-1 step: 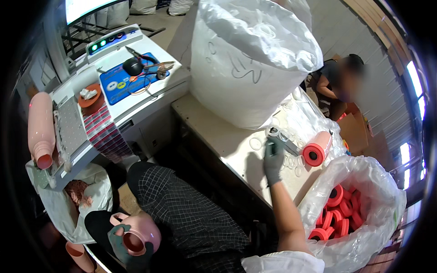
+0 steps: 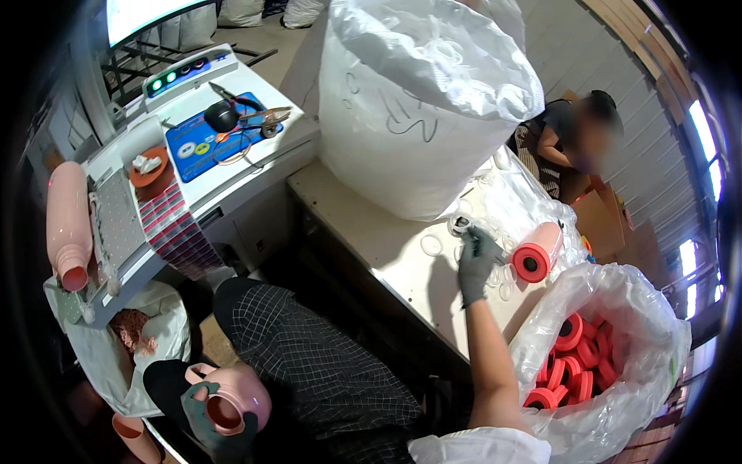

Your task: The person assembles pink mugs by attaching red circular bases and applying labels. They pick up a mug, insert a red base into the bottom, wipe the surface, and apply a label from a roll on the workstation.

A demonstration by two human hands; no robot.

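- The left hand (image 2: 202, 425), in a grey glove, is closed around the pink jug (image 2: 249, 387) by the person's left knee; its open mouth faces back to the person, and its long axis goes away from there.
- The right hand (image 2: 477, 267), also gloved, is well apart, over the white table (image 2: 371, 224); its fingers are bent, and I cannot tell if they pinch something.
- Just beyond its fingertips lies a small round piece (image 2: 461, 223); the clear rings (image 2: 506, 284) lie on both sides of this hand, which is the nearer one to them.
- To its right, the red-ended bottle (image 2: 550, 240) lies on its side, red end toward the person.
- Farther stands the white sack (image 2: 410, 147).
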